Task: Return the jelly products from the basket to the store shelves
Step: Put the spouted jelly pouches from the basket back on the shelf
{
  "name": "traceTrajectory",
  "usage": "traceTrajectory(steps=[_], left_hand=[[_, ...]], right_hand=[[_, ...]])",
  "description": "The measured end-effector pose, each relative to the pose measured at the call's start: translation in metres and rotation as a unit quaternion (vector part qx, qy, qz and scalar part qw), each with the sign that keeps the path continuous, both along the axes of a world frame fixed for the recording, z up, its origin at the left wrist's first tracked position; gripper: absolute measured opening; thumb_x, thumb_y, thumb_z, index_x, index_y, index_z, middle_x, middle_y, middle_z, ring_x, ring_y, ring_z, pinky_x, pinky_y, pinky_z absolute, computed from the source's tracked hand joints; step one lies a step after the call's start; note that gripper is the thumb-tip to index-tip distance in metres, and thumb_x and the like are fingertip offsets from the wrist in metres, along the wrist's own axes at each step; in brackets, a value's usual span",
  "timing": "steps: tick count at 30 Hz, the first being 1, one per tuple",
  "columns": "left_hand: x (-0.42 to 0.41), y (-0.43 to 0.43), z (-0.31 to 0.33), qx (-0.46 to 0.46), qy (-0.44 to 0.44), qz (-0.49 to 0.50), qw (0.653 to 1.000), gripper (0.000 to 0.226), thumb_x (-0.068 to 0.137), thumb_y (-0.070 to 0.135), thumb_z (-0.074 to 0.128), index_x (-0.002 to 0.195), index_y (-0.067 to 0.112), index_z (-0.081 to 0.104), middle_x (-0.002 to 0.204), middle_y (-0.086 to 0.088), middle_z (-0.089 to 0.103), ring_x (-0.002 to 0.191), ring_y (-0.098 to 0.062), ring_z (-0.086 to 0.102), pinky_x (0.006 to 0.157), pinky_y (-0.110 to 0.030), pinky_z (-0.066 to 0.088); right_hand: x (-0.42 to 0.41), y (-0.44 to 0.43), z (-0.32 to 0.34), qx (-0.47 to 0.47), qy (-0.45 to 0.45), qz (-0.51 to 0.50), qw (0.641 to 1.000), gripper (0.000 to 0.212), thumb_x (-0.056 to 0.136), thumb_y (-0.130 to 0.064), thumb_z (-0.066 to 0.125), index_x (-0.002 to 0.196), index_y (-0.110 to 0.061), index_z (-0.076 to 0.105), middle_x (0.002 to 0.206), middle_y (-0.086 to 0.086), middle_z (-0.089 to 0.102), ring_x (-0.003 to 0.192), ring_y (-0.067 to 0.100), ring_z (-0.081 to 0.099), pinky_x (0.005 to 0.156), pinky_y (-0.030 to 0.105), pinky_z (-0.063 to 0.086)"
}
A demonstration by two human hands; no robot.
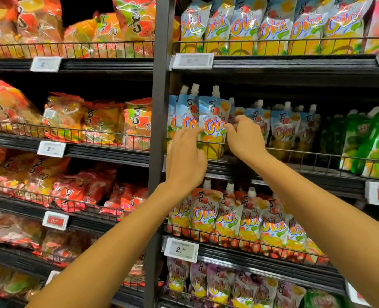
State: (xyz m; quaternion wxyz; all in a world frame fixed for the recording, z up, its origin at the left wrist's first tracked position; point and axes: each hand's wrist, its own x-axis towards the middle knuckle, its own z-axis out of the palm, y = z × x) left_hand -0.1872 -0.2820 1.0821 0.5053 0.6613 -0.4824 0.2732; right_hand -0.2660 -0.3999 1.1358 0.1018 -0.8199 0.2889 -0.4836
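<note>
Both hands are reaching up to the second shelf of the right bay. The left hand (185, 160) is sitting with fingers loosely spread, fingertips touching the left edge of a blue jelly pouch (213, 127) with an orange "Cici" logo and white spout. The right hand (245, 135) is curling its fingers against the pouch's right edge, thumb side near the logo; cannot tell whether it is actually pinching the pouch or just nudging it. The pouch is standing upright behind the wire rail (295, 153) at the shelf front, bracketed between the two hands, just beside two more blue pouches (183, 112) on its left.

Further right on the same shelf, a row of similar blue pouches (282, 130) is standing deeper back, then green pouches (375, 141) at the far right. The shelf above is holding a tight row of blue-and-yellow pouches (271, 27). The shelf below is showing red-orange pouches (226, 216), with a white price tag (180, 250) reading "2." under them, and purple pouches (217, 285) lower still. A dark upright post (159, 85) is dividing the bays. The left bay is stacked with red and orange jelly bags (104, 123) on every level. The basket is out of view.
</note>
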Motion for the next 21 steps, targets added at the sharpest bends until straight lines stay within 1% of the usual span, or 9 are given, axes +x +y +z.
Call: traceTrajectory(steps=[2, 4, 6, 9, 12, 15, 17, 19, 21], left_hand=[[-0.007, 0.003, -0.015, -0.038, -0.002, -0.014, 0.999, 0.049, 0.086, 0.000, 0.050, 0.132, 0.016, 0.054, 0.131, 0.002, 0.055, 0.129, -0.010, 0.039, 0.104, -0.020, 0.026], [-0.019, 0.007, -0.040, -0.077, 0.021, -0.044, 0.996, 0.041, 0.085, 0.002, 0.051, 0.122, 0.017, 0.058, 0.117, 0.011, 0.058, 0.116, -0.005, 0.043, 0.098, -0.017, 0.032], [-0.035, 0.009, -0.080, -0.082, 0.055, -0.079, 0.992, 0.028, 0.085, 0.007, 0.050, 0.109, 0.020, 0.059, 0.101, 0.023, 0.052, 0.103, -0.008, 0.048, 0.089, -0.023, 0.040], [-0.063, 0.010, -0.163, -0.028, 0.120, -0.129, 0.984, 0.016, 0.089, 0.007, 0.050, 0.097, 0.019, 0.058, 0.092, 0.019, 0.050, 0.091, -0.007, 0.047, 0.078, -0.016, 0.037], [-0.087, 0.016, -0.267, 0.115, 0.199, -0.159, 0.960, 0.013, 0.096, 0.008, 0.050, 0.096, 0.020, 0.055, 0.084, 0.012, 0.047, 0.080, -0.005, 0.043, 0.070, -0.014, 0.034], [-0.108, 0.026, -0.372, 0.224, 0.291, -0.171, 0.914, 0.014, 0.101, 0.011, 0.048, 0.092, 0.015, 0.057, 0.077, 0.001, 0.049, 0.071, -0.009, 0.046, 0.067, -0.019, 0.037], [-0.121, 0.035, -0.442, 0.274, 0.393, -0.165, 0.862, 0.021, 0.101, 0.005, 0.046, 0.085, 0.012, 0.057, 0.071, 0.001, 0.048, 0.064, -0.008, 0.047, 0.068, -0.019, 0.040], [-0.135, 0.048, -0.510, 0.314, 0.467, -0.160, 0.811, 0.027, 0.100, -0.004, 0.042, 0.077, 0.009, 0.046, 0.066, 0.002, 0.037, 0.059, -0.008, 0.034, 0.068, -0.025, 0.035], [-0.147, 0.063, -0.583, 0.400, 0.476, -0.133, 0.772, 0.023, 0.097, -0.007, 0.048, 0.080, 0.008, 0.050, 0.067, 0.000, 0.046, 0.063, -0.007, 0.044, 0.068, -0.021, 0.038]], right_hand=[[-0.017, 0.013, -0.015, -0.036, -0.074, 0.062, 0.995, 0.029, 0.101, -0.019, 0.047, 0.126, -0.008, 0.055, 0.115, 0.007, 0.064, 0.108, 0.021, 0.059, 0.090, 0.036, 0.049], [-0.038, 0.027, -0.041, -0.080, -0.130, 0.107, 0.983, 0.026, 0.099, -0.013, 0.048, 0.122, -0.009, 0.058, 0.112, 0.003, 0.065, 0.105, 0.016, 0.059, 0.091, 0.030, 0.048], [-0.061, 0.037, -0.084, -0.073, -0.170, 0.131, 0.974, 0.022, 0.096, -0.009, 0.049, 0.112, -0.010, 0.064, 0.103, 0.000, 0.067, 0.097, 0.011, 0.061, 0.084, 0.022, 0.047], [-0.095, 0.047, -0.176, 0.010, -0.181, 0.133, 0.974, 0.022, 0.093, -0.007, 0.049, 0.104, -0.014, 0.066, 0.093, -0.007, 0.066, 0.087, 0.001, 0.061, 0.075, 0.015, 0.046], [-0.127, 0.053, -0.288, 0.157, -0.127, 0.106, 0.974, 0.020, 0.095, -0.006, 0.051, 0.099, -0.017, 0.067, 0.090, -0.011, 0.067, 0.081, 0.005, 0.063, 0.069, 0.021, 0.049], [-0.159, 0.059, -0.400, 0.323, -0.064, 0.037, 0.944, 0.022, 0.097, -0.004, 0.052, 0.092, -0.021, 0.066, 0.088, 0.003, 0.070, 0.080, 0.023, 0.064, 0.073, 0.035, 0.051], [-0.182, 0.067, -0.471, 0.402, -0.030, 0.004, 0.915, 0.025, 0.099, -0.002, 0.050, 0.086, -0.016, 0.065, 0.087, 0.008, 0.069, 0.079, 0.030, 0.063, 0.073, 0.044, 0.051], [-0.207, 0.081, -0.543, 0.459, 0.004, -0.036, 0.887, 0.035, 0.100, -0.002, 0.050, 0.075, -0.024, 0.062, 0.074, -0.002, 0.067, 0.066, 0.018, 0.060, 0.063, 0.038, 0.049], [-0.228, 0.095, -0.615, 0.518, 0.051, -0.083, 0.850, 0.032, 0.097, -0.001, 0.054, 0.074, -0.022, 0.064, 0.071, -0.002, 0.066, 0.064, 0.012, 0.056, 0.062, 0.033, 0.046]])
